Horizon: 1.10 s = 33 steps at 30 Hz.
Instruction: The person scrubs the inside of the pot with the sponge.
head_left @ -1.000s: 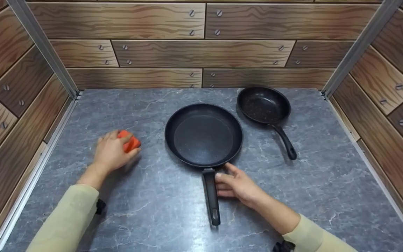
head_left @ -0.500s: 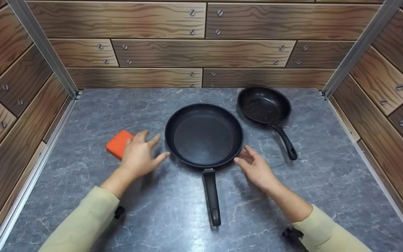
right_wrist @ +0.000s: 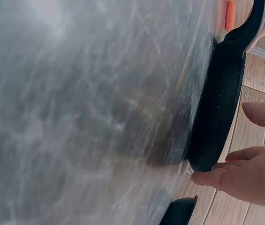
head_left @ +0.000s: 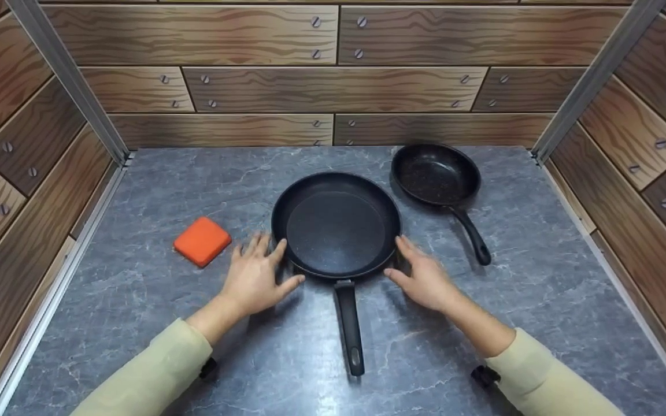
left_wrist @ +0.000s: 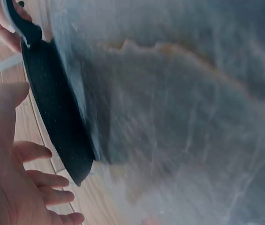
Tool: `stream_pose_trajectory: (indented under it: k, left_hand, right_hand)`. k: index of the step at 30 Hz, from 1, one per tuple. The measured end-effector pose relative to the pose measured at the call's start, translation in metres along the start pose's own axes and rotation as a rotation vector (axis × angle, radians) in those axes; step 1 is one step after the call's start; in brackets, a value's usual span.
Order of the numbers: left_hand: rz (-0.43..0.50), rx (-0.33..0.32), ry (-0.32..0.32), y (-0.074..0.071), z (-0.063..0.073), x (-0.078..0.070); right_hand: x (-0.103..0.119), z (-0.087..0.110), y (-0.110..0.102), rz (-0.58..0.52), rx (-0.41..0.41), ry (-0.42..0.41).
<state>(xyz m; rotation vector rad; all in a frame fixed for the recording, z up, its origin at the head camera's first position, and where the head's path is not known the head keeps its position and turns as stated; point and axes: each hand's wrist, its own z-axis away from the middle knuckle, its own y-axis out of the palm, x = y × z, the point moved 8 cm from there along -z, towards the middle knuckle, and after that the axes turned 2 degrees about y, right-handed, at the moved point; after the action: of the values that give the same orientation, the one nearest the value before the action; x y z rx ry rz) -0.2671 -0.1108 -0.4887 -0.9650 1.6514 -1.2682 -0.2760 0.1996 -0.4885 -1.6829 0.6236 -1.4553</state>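
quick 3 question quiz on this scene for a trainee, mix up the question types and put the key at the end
1. True or false: the orange block lies on the table, apart from the large pan.

2. In the head view, which way does the large pan's handle point from the bowl?
a) up
b) mostly down
c) left

3. Fill in the blank: of the left hand and the right hand, the one nearer to the small pan is the ____ hand.

Key: 1. true; 2. b; 3. right
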Motion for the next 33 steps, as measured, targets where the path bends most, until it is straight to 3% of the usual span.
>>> stream_pose_trajectory:
  k: [9, 21, 33]
  left_hand:
    - [-0.014, 0.043, 0.021, 0.007, 0.009, -0.009]
    - [-0.033, 0.068, 0.050, 0.007, 0.005, -0.014]
    - [-0.019, 0.089, 0.021, 0.007, -0.004, 0.010]
  right_hand:
    - [0.004, 0.005, 0.005, 0.115, 0.028, -0.095]
    - [0.003, 0.004, 0.008, 0.257, 0.078, -0.171]
    - [0.009, -0.014, 0.019, 0.267, 0.144, -0.199]
